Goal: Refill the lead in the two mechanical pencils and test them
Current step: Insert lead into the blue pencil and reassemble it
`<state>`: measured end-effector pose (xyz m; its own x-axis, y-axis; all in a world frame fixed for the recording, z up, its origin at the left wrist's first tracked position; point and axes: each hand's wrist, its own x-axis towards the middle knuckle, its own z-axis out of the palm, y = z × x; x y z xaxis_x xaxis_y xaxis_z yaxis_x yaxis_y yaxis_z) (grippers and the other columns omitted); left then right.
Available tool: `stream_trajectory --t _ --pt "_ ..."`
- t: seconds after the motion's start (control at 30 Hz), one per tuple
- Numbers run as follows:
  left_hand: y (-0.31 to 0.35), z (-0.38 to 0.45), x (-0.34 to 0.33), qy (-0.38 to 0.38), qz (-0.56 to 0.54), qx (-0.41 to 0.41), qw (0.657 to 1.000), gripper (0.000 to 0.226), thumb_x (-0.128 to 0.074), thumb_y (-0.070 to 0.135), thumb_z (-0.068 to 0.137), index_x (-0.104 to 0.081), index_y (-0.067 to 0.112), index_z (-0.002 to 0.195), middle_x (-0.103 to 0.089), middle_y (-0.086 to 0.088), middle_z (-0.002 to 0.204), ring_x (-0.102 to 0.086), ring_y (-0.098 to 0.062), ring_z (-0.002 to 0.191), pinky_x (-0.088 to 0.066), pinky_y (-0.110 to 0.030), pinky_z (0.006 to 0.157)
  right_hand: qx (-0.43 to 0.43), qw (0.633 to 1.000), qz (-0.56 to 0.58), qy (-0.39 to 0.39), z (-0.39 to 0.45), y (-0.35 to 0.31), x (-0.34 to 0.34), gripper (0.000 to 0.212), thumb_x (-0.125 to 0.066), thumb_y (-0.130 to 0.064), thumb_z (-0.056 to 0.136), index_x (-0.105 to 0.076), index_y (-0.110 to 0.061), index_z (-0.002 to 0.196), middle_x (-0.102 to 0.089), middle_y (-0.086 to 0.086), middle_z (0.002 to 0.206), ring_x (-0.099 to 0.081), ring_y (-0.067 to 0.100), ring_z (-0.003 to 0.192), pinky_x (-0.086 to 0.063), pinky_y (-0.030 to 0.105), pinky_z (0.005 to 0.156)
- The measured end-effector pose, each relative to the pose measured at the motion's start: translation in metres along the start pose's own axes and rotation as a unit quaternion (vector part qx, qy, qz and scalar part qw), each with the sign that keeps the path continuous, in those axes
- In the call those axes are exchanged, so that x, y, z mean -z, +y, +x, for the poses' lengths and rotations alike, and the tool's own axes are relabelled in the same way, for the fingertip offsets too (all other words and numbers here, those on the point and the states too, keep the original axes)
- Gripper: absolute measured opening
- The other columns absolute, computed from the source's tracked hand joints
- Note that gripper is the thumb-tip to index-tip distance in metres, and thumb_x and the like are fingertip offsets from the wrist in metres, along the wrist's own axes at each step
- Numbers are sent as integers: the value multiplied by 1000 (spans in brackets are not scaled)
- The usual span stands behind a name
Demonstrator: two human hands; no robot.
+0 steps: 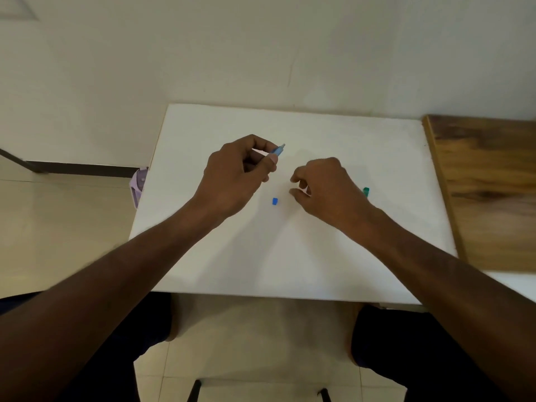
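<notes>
Two hands over a white board (203, 256) here, so going left to right. Way off the left edge there's some lilac plastic thing (137, 185) peeking out from behind the board, can't tell what it is.

The left hand (232, 181) is pinched around the blue pencil (279, 149), thumb and forefinger closed on it, and only a short bit of its end pokes out toward the far right. Rest of the barrel is buried in the fist. Just to the near right of that hand, a little blue cap (275, 201) sits loose on the board, so my read is the pencil's been opened up and we're in the lead-loading step for pencil one.

The right hand (324, 190) hovers close by with thumb and fingers curled to a narrow gap. Can't honestly tell if there's a lead between them, it'd be way too thin to see at this size. Behind that hand, on its right, a bit of a green pencil (366, 191) sticks out, lying on the board, mostly hidden. Far right there's a wooden tabletop (487, 184).

Next move, I reckon: bring the right fingertips to the exposed end and thread a lead in. That wants a steady line-up, leads snap easy. Then the blue cap goes back on, click, test, and do the green one.
</notes>
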<state>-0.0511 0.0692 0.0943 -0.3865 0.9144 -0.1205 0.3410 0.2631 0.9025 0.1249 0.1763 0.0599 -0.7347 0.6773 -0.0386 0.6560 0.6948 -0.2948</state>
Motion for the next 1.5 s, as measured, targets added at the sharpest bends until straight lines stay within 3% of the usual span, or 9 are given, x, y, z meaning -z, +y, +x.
stream_trajectory --t 0.2,0.33,0.47,0.57,0.63,0.87,1.13,1.3,1.5 --pt "1 -1 1 1 -4 1 1000 14 -67 33 104 -74 28 115 -79 11 90 -70 -3 73 -57 -29 75 -3 998 -35 -51 1 -11 -8 22 -58 -17 105 -73 -13 122 -68 9 110 -66 23 100 -52 29 86" --pt "2 -1 1 -2 -1 -1 1000 14 -67 34 105 -74 29 115 -79 11 91 -69 -2 72 -56 -29 75 -46 996 62 37 3 -13 -2 26 -59 -15 105 -74 -17 127 -72 5 114 -69 18 102 -48 22 92" --pt "2 -1 -1 -5 12 -8 1000 13 -67 35 104 -74 30 114 -79 11 91 -69 -1 70 -52 -23 71 -183 904 369 118 8 -5 14 18 -65 -19 103 -77 -33 102 -78 -14 90 -77 2 82 -58 17 82" --pt "3 -1 -4 -13 28 -15 999 13 -66 35 105 -73 30 115 -79 10 92 -70 -1 72 -52 -23 71 -167 834 515 108 8 -3 23 15 -69 -17 102 -79 -29 104 -82 -9 96 -80 11 90 -64 26 88" --pt "2 -1 -5 -16 26 -12 999 13 -66 35 105 -73 30 114 -79 10 92 -69 -1 71 -52 -23 70 -135 815 552 109 7 -4 27 14 -71 -16 101 -80 -23 108 -82 -2 99 -80 19 90 -64 29 87" --pt "2 0 -6 -14 28 -18 999 13 -66 36 105 -73 32 114 -79 12 89 -69 -1 70 -51 -22 68 -123 849 507 83 3 -2 31 17 -69 -16 102 -79 -16 116 -82 2 101 -78 19 88 -65 32 87" --pt "3 -1 -6 -21 39 -29 999 12 -68 35 104 -73 32 114 -80 8 91 -72 -4 74 -55 -25 70 -123 857 496 73 2 -4 32 16 -68 -15 102 -79 -16 114 -81 0 99 -78 20 87 -65 31 86" --pt "0 -1 -7 -22 59 -44 997 10 -69 31 102 -74 30 111 -80 8 90 -73 -2 74 -49 -9 63 -113 863 490 41 3 0 32 15 -68 -14 102 -80 -16 112 -81 3 98 -77 16 85 -65 30 87" --pt "-4 1 -10 -22 52 -56 997 10 -72 28 101 -78 26 108 -79 8 88 -73 -4 73 -54 -13 70 -102 860 500 3 3 5 34 13 -69 -16 102 -80 -18 108 -82 9 101 -76 18 87 -64 33 91"
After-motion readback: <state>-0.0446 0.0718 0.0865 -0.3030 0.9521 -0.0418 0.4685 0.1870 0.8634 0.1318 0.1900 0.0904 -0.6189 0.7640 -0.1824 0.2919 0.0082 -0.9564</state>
